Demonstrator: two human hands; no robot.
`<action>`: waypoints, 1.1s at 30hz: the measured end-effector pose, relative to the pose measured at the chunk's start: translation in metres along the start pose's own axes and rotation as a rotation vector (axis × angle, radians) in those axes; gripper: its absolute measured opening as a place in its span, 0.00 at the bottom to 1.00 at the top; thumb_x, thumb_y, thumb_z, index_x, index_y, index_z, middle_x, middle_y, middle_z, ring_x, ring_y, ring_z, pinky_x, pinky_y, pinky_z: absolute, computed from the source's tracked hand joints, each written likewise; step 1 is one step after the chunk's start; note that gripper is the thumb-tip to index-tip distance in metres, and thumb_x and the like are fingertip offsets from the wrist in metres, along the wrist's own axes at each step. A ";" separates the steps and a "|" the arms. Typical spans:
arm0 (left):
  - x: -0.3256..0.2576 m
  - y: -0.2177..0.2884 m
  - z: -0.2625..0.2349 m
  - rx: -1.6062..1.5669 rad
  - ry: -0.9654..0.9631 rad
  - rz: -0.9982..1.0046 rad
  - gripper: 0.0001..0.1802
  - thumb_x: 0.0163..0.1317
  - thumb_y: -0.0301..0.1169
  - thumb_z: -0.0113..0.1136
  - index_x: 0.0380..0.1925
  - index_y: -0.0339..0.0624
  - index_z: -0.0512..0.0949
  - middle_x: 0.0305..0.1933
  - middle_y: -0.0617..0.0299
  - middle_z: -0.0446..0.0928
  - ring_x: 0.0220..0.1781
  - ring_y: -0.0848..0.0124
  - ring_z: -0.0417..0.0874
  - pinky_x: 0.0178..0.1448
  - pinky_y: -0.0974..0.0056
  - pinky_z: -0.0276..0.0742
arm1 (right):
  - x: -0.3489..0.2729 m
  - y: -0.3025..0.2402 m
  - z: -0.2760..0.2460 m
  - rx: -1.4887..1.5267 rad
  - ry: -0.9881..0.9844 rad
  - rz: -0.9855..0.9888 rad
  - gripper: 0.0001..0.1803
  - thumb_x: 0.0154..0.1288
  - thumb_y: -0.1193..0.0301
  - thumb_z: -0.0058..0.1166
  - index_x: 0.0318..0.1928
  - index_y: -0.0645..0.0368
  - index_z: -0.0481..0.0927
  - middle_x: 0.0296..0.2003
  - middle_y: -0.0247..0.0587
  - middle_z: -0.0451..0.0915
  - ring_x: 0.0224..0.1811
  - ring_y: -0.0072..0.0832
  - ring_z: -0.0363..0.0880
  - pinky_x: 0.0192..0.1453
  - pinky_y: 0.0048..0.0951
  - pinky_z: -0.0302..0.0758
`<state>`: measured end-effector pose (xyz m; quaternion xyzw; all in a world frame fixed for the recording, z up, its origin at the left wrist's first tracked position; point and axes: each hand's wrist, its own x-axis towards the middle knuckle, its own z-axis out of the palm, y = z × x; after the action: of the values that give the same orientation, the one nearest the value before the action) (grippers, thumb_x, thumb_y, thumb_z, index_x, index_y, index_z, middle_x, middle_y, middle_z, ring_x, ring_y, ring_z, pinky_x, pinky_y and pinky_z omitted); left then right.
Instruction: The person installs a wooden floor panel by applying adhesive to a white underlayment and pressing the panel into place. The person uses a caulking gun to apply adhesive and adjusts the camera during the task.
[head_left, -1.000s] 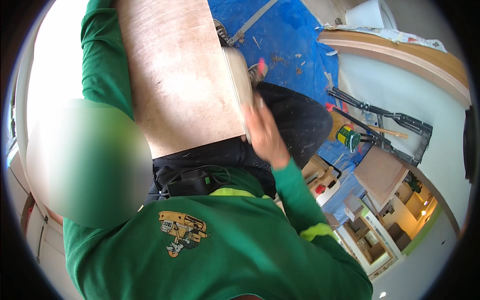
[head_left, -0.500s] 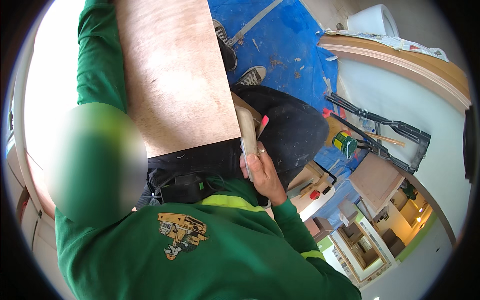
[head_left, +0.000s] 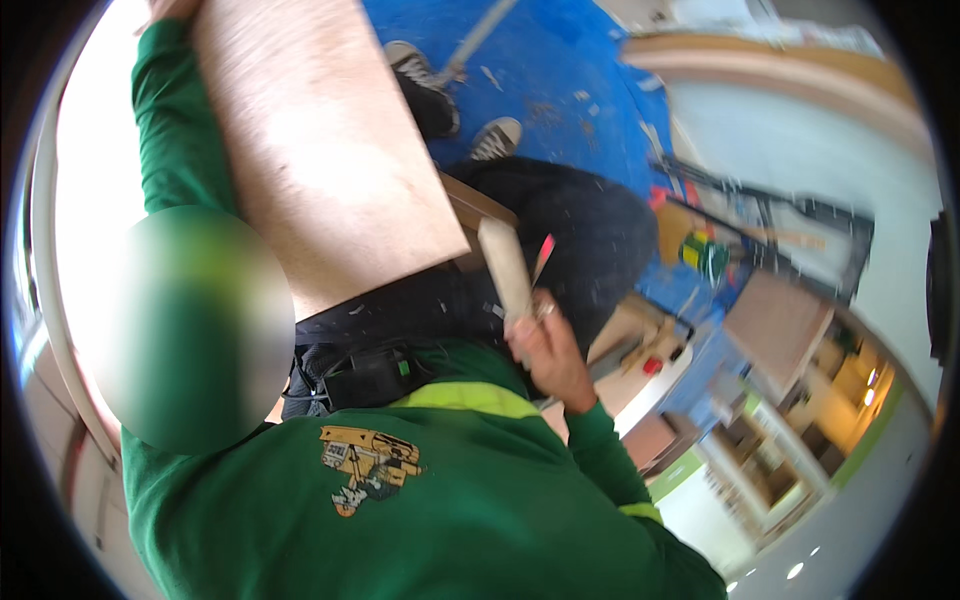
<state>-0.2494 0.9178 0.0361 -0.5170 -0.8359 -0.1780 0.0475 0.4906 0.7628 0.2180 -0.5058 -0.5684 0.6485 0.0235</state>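
A large wooden board (head_left: 320,150) lies before me, its near corner over my lap. My left arm stretches along its left side, and my left hand (head_left: 172,8) is at the far edge of the board, mostly cut off by the picture's rim, so its fingers hardly show. My right hand (head_left: 552,358) is closed around a pale beige strip-like piece (head_left: 506,265) just beside the board's near right corner. From the same hand sticks out a thin red-tipped stick (head_left: 544,255), pencil-like. Blur hides what exactly the beige piece is.
Blue sheeting (head_left: 560,90) with scraps covers the floor around my shoes (head_left: 497,138). To the right are a black folding stand (head_left: 770,190), a green tin (head_left: 703,257) and a wooden panel (head_left: 778,312). Tools lie on a bench-like surface (head_left: 640,375) near my right forearm.
My right hand has moved a little to the right with the beige piece, away from the board's corner. The view has shifted, and my left hand now shows at the top edge.
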 end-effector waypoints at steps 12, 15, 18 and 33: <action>-0.105 0.051 0.038 0.545 -0.212 0.203 0.33 0.84 0.40 0.47 0.87 0.72 0.60 0.91 0.31 0.43 0.91 0.30 0.46 0.73 0.13 0.68 | -0.001 0.188 -0.265 1.297 0.374 -0.310 0.22 0.86 0.56 0.53 0.62 0.63 0.77 0.40 0.39 0.81 0.30 0.24 0.75 0.33 0.26 0.74; -0.178 0.075 0.004 0.018 -0.115 0.207 0.42 0.78 0.43 0.59 0.88 0.62 0.54 0.89 0.28 0.48 0.89 0.25 0.47 0.77 0.17 0.61 | 0.019 0.195 -0.250 1.156 0.658 -0.309 0.29 0.86 0.52 0.53 0.73 0.58 0.74 0.62 0.52 0.86 0.33 0.22 0.77 0.33 0.23 0.75; -0.215 0.212 -0.105 -0.342 -0.178 -0.061 0.60 0.66 0.51 0.78 0.88 0.42 0.53 0.81 0.34 0.64 0.83 0.39 0.67 0.84 0.42 0.68 | 0.005 0.224 -0.269 1.060 0.709 -0.302 0.30 0.87 0.51 0.53 0.81 0.45 0.68 0.71 0.50 0.82 0.43 0.26 0.81 0.40 0.22 0.80; -0.279 0.534 -0.147 -1.010 -0.904 0.670 0.59 0.76 0.68 0.56 0.85 0.29 0.53 0.83 0.26 0.61 0.85 0.37 0.65 0.87 0.44 0.63 | -0.007 0.154 -0.220 0.811 0.854 -0.394 0.40 0.87 0.37 0.44 0.80 0.53 0.67 0.64 0.37 0.81 0.46 0.27 0.78 0.50 0.29 0.74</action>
<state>0.3347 0.8454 0.2322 -0.7251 -0.3891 -0.2859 -0.4910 0.7280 0.8610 0.1395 -0.5570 -0.3001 0.5367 0.5583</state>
